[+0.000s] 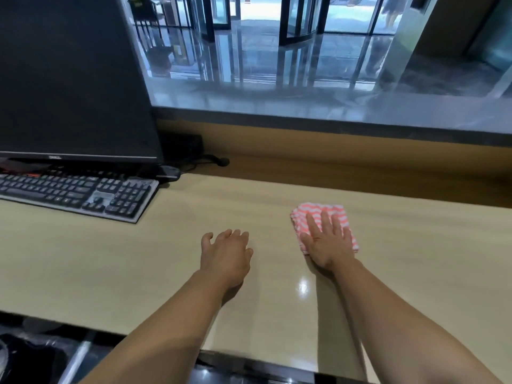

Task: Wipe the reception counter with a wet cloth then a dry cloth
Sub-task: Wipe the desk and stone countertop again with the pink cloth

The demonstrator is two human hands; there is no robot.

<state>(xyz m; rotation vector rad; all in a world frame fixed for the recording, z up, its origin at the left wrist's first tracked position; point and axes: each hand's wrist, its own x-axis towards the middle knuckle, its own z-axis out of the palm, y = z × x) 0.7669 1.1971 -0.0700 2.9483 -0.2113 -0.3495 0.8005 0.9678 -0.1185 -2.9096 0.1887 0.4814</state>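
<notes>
Our right hand [327, 242] lies flat, fingers straight, pressing the striped cloth [322, 224] onto the counter [415, 245]; cloth sits directly under it. Left hand [225, 254] rests beside, loosely curled, holding nothing.

Lobby bkgd: glossy dark stone floor [277, 65] w/ strong reflections of door frames. Black-framed glass doors [297, 20] at far end, daylight coming thru. Pale pillar [401, 51] on right; a person's legs [390, 12] visible outside, blurred. Grey stone ledge [332, 112] runs across the frame, brown wood panel [332, 145] beneath it. Left: big dark monitor [74, 79], screen off, black keyboard [77, 194] in front, black cables [205, 159] behind. Both stand on beige reception counter [110, 259], w/ ceiling-light glare on its near part.
</notes>
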